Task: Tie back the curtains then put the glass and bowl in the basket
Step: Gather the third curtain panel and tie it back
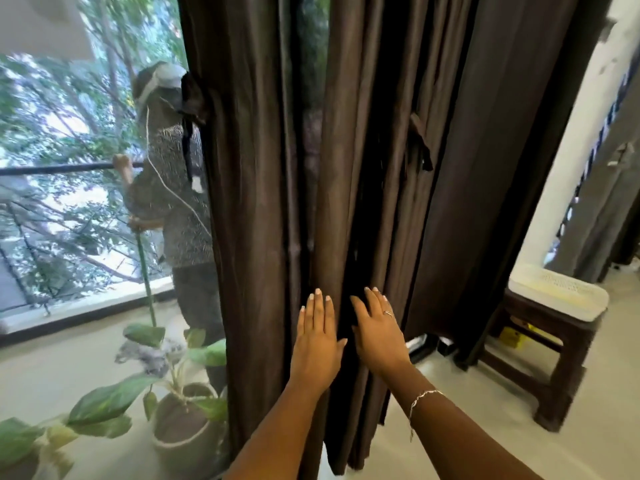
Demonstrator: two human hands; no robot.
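Head view: left hand (317, 336), right hand (377, 327), fingers (318, 306) straight, on curtains (346, 168); pale floor (467, 427); stool (554, 358).

The curtains (363, 168) hang in front as a thick wall of folds, down nearly to the floor (485, 386). Between the two panels a narrow slit (313, 64) is open higher up. Lower, the left hand (317, 341) and right hand (377, 334) lie flat on the folds at each side of it. At left a potted plant (183, 420) stands just beside the hem, and the window glass (69, 220) closes that side. At right a wooden stool (561, 382) stands near; the bare floor between it and the folds is free.
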